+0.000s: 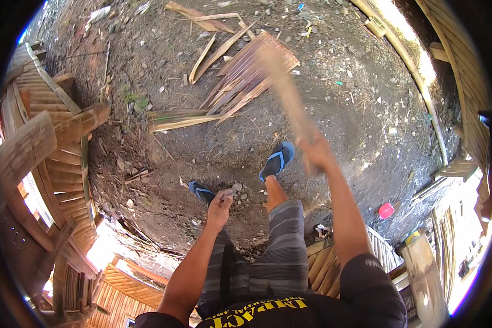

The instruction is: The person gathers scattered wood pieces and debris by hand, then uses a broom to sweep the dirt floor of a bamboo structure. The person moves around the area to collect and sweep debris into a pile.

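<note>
My right hand (318, 151) is wrapped round the lower part of a long, flat brown wooden slat (284, 90). The slat is smeared by motion and slants up and away to the left, with a short end showing below my hand. My left hand (220, 205) hangs low above the left sandal, its fingers curled together. Whatever may be inside those fingers is too small to make out. Beyond the slat's far end lies a heap of dry, split brown strips (240, 82) on the ground, partly covered by the slat.
A slatted bamboo structure (65, 158) with thick beams stands at the left. Along the right runs a long bamboo pole (421, 82). A pink bowl-like thing (386, 210) lies right of my forearm. Small stones (238, 187) and litter dot the dirt near my blue-strapped sandals (279, 159).
</note>
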`<control>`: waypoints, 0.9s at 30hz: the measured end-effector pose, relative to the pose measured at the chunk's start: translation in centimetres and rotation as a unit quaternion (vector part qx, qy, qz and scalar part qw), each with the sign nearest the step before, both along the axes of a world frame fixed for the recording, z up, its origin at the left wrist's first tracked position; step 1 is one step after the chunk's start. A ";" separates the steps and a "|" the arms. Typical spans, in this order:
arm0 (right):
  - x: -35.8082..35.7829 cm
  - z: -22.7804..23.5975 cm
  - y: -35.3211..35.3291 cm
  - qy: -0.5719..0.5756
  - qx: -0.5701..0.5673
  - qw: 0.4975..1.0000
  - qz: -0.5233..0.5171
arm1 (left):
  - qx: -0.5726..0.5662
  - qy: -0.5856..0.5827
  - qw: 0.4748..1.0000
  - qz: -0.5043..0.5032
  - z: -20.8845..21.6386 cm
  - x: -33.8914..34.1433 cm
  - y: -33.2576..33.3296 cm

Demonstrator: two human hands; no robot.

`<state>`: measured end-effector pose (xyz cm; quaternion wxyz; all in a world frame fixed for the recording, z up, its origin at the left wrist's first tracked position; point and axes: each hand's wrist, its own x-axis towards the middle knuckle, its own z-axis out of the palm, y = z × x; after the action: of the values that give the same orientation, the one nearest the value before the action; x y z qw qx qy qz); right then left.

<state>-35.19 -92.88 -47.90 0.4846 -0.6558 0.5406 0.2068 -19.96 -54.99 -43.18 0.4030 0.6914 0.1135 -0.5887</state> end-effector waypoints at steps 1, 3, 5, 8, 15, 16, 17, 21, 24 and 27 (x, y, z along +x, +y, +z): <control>0.6 -0.6 -1.3 0.014 -0.068 0.994 -0.081 | 0.011 -0.002 1.000 -0.006 0.3 0.6 1.3; 2.0 -1.5 -3.6 0.042 -0.143 0.979 -0.138 | 0.032 -0.037 0.998 -0.039 0.7 1.8 3.8; 2.9 -0.9 -4.9 0.100 -0.073 0.988 0.096 | 0.069 -0.099 0.988 -0.095 0.9 3.3 6.4; 2.6 2.7 -4.1 0.078 0.040 0.956 0.281 | 0.089 -0.132 0.977 -0.138 1.0 4.9 9.4; 6.1 5.7 -3.2 -0.013 -0.077 0.992 0.098 | 0.070 -0.191 0.963 -0.179 3.2 9.7 13.2; 7.7 4.7 -4.4 0.006 -0.106 0.993 0.042 | 0.109 -0.171 0.968 -0.150 3.3 10.6 13.2; 9.2 3.7 -5.9 0.095 -0.063 0.991 0.071 | 0.133 -0.152 0.973 -0.114 3.6 11.3 13.1; 11.9 2.6 -11.4 0.076 0.125 0.931 0.334 | 0.214 -0.142 0.967 0.003 4.0 11.3 9.6; 11.7 3.8 -14.1 -0.046 0.153 0.934 0.321 | 0.195 -0.102 0.975 0.000 4.5 8.6 4.4; 14.4 2.9 -15.2 0.025 0.019 0.975 0.222 | 0.129 -0.096 0.987 -0.004 5.2 6.4 -0.9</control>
<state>-20.83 -108.11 -45.02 0.4256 -0.7445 0.3895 0.3359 -13.60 -55.85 -37.99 0.3172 0.7914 0.1459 -0.5018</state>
